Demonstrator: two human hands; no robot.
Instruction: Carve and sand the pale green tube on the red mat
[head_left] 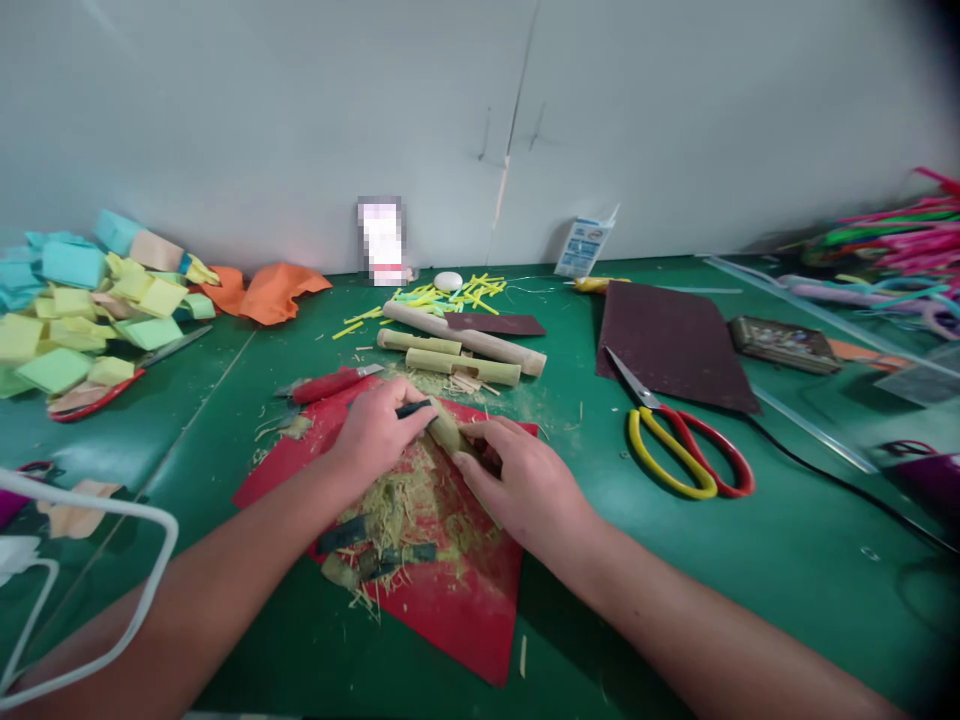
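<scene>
My left hand (375, 425) pinches a small dark strip (412, 408), which looks like sandpaper, against the upper end of a pale green bamboo piece (445, 428). Fingers and thumb of my right hand (517, 475) are wrapped round the lower part of that piece, hiding some of it. Both hands are over a red sheet (465, 620) strewn with fine shavings (397, 510) and dark scraps (345, 535). Just beyond my left hand lies a red-handled knife (326, 385). Cut bamboo tubes (480, 370) and a longer pale stick (480, 340) lie behind the hands.
Scissors (679, 450) and a dark brown sheet (667, 345) lie at right, near a patterned case (784, 345). Paper pieces (75, 320) and orange cloth (277, 292) are at left. A white cable (169, 530) loops over my left forearm. The wall (300, 120) stands behind.
</scene>
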